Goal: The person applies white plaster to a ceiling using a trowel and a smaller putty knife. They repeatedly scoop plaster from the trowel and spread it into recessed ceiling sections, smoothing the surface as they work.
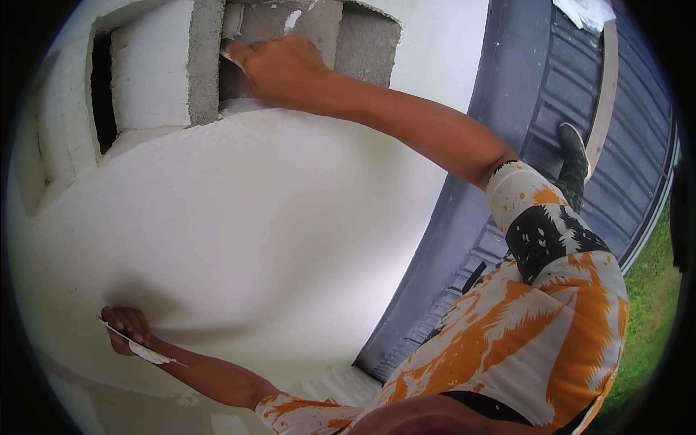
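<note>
At the lower left, my left hand [125, 328] is closed round a thin flat plate [116, 330], seen nearly edge-on. A lump of white paste [151, 353] clings to the plate's side. My right arm reaches up and across to a recess in the white wall [254, 203], where my right hand [286, 72] is closed at the opening's inner edge. A small pale edge shows at its fingertips, but what the fingers hold is hidden. Bare grey cement [366, 47] lines part of the recess, with white smears above the hand.
Left of the recess, a rough grey upright [204, 61] divides it from another opening with a dark slot [104, 90]. To the right lies a blue-grey ribbed metal roof [623, 145], bearing a wooden plank [603, 94], a white crumpled sheet [586, 13] and my boot [574, 148]. Grass [647, 312] lies beyond.
</note>
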A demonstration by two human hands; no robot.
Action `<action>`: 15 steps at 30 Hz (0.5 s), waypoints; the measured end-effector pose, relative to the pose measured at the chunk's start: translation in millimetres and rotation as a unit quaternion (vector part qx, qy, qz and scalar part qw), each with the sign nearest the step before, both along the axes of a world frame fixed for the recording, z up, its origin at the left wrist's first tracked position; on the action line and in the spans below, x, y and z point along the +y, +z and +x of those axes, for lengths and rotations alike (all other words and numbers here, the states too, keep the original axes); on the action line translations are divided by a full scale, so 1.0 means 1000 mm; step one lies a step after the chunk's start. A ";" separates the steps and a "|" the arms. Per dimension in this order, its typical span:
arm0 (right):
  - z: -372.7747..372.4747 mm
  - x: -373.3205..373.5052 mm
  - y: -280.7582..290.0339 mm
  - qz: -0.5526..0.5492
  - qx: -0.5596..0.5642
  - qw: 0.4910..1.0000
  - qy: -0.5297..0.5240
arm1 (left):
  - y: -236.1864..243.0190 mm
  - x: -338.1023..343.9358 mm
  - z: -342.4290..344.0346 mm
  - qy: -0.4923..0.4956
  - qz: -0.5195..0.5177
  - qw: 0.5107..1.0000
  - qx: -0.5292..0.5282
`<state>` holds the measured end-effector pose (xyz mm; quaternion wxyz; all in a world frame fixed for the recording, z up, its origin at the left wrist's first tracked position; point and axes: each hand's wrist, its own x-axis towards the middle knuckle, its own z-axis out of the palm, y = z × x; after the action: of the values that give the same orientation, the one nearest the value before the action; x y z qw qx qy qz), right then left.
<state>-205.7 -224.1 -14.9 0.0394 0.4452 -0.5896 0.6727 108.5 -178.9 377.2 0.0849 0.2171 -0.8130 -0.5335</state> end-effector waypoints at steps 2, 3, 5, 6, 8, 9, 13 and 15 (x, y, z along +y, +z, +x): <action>-0.008 -0.007 -0.003 -0.017 0.000 0.998 -0.066 | -0.001 0.000 0.003 0.010 -0.012 1.000 0.007; -0.014 -0.012 -0.006 -0.026 -0.002 0.995 -0.101 | -0.001 -0.001 0.001 0.005 0.001 1.000 0.007; -0.024 -0.022 -0.009 0.006 0.013 0.994 -0.110 | -0.002 -0.004 -0.002 -0.003 0.029 1.000 0.008; -0.024 -0.025 -0.010 0.022 0.021 0.993 -0.114 | -0.001 -0.004 -0.002 -0.005 0.018 1.000 0.006; -0.014 -0.021 -0.016 0.016 0.047 0.996 -0.080 | -0.001 -0.004 -0.001 -0.007 -0.005 1.000 0.003; -0.010 -0.017 -0.017 0.013 0.061 0.996 -0.063 | -0.001 -0.003 0.000 -0.002 -0.008 1.000 0.004; -0.008 -0.010 -0.014 -0.004 0.045 0.997 -0.067 | -0.002 0.001 0.003 0.011 -0.017 1.000 0.007; -0.023 -0.017 -0.011 -0.010 0.018 0.994 -0.110 | -0.002 0.001 0.000 0.006 -0.016 1.000 0.002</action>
<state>-228.5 -241.2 -26.3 0.1285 0.3892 -0.6278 0.6617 108.6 -177.5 375.5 0.0934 0.2197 -0.8199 -0.5203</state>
